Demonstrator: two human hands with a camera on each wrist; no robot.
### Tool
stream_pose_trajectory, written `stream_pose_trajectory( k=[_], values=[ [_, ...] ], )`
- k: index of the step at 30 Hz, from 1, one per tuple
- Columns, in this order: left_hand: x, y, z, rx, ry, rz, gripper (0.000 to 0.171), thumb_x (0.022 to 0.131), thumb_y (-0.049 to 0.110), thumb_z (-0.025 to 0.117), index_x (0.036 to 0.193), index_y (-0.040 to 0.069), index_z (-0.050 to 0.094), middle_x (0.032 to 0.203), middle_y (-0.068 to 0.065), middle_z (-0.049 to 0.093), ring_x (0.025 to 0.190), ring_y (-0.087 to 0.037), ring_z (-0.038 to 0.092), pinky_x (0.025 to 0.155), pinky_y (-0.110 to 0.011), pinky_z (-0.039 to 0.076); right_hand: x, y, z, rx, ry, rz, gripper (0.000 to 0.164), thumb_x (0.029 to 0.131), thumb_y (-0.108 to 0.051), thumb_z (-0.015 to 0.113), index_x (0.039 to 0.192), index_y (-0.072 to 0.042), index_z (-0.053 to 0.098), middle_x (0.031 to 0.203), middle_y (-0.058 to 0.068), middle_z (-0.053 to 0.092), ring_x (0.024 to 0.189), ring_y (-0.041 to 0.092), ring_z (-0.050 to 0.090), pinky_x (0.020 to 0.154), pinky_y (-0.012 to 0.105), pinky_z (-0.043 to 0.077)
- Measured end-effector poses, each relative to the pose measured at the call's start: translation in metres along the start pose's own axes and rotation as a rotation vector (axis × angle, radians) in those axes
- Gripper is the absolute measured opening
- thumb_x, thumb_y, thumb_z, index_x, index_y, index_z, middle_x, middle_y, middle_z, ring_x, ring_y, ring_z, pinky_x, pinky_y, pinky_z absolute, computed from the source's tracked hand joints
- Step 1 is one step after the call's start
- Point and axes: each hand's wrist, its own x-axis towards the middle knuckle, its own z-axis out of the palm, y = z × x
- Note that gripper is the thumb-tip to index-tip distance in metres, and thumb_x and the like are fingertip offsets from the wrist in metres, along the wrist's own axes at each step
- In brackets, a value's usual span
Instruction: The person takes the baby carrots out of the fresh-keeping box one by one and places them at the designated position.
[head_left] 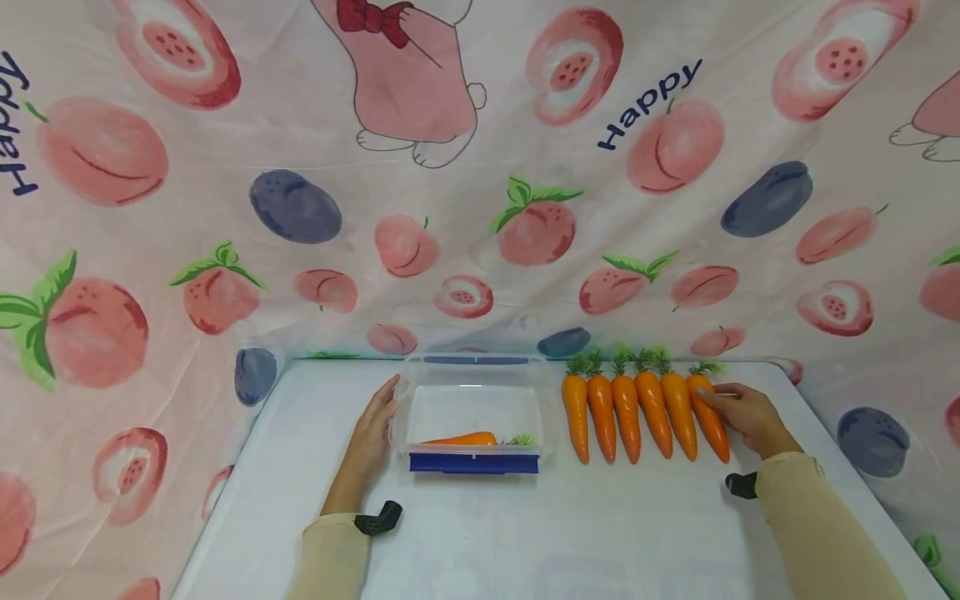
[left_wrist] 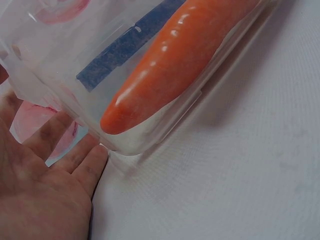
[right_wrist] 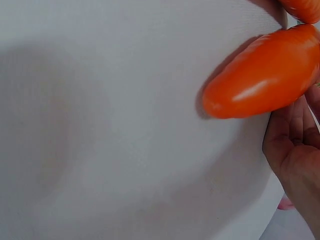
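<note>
A clear plastic box (head_left: 401, 408) with blue latches stands on the table, holding one orange carrot (head_left: 468, 439) with a green top along its near side. My left hand (head_left: 375, 429) rests against the box's left side, its fingers extended; in the left wrist view the fingertips touch the clear wall near the carrot's tip. To the right, several carrots (head_left: 626, 425) lie side by side, leafy tops away from me. At the rightmost carrot (head_left: 710, 423), my right hand (head_left: 750, 417) grips its upper part. In the right wrist view that hand is partly hidden behind the carrot.
The white table (head_left: 600, 533) reaches back to a hanging cloth (head_left: 465, 192) printed with fruit. A dark wrist device (head_left: 378, 518) sits at the left sleeve, and another device (head_left: 741, 485) at the right sleeve.
</note>
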Motion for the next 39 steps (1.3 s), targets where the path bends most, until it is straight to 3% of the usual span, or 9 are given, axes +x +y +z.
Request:
stream_pose_trajectory(
  k=[10,18,30,34,39],
  values=[
    [0.0,0.0,0.0,0.015,-0.009,0.01,0.052,0.11,0.036,0.04,0.16,0.025,0.033,0.17,-0.005,0.025,0.157,-0.025,0.02,0.128,-0.051,0.017,0.0,0.002,-0.002,-0.003,-0.011,0.023,0.111,0.087,-0.072,0.062,0.156,0.008,0.026,0.157,0.036,0.027,0.139,0.052,0.033,0.117,0.062,0.036],
    [0.0,0.0,0.0,0.021,-0.01,0.012,0.052,0.11,0.037,0.041,0.16,0.026,0.033,0.17,-0.005,0.025,0.157,-0.026,0.02,0.128,-0.053,0.017,0.001,0.005,-0.002,0.001,0.011,0.027,0.108,0.088,-0.072,0.06,0.156,0.007,0.029,0.157,0.035,0.03,0.139,0.052,0.034,0.116,0.062,0.036],
    [-0.001,0.0,-0.004,0.003,0.003,0.019,0.051,0.11,0.033,0.041,0.16,0.024,0.034,0.168,-0.009,0.027,0.156,-0.029,0.024,0.127,-0.055,0.019,0.003,0.0,0.005,-0.071,0.047,0.035,0.114,0.084,-0.081,0.054,0.152,0.009,0.035,0.153,0.035,0.035,0.133,0.051,0.039,0.115,0.062,0.039],
    [0.0,-0.001,-0.002,-0.004,-0.001,0.023,0.052,0.11,0.032,0.041,0.16,0.021,0.033,0.169,-0.01,0.026,0.156,-0.03,0.023,0.127,-0.055,0.018,-0.001,-0.005,0.002,-0.098,0.077,0.063,0.114,0.086,-0.082,0.05,0.15,0.012,0.037,0.15,0.036,0.037,0.131,0.05,0.041,0.114,0.061,0.04],
    [0.001,-0.001,-0.001,-0.027,-0.02,0.028,0.052,0.11,0.032,0.041,0.16,0.021,0.033,0.169,-0.01,0.024,0.157,-0.029,0.02,0.128,-0.055,0.015,-0.005,-0.006,-0.009,-0.075,0.051,0.082,0.121,0.084,-0.084,0.05,0.151,0.014,0.032,0.153,0.037,0.035,0.136,0.052,0.038,0.114,0.064,0.038]
  ],
)
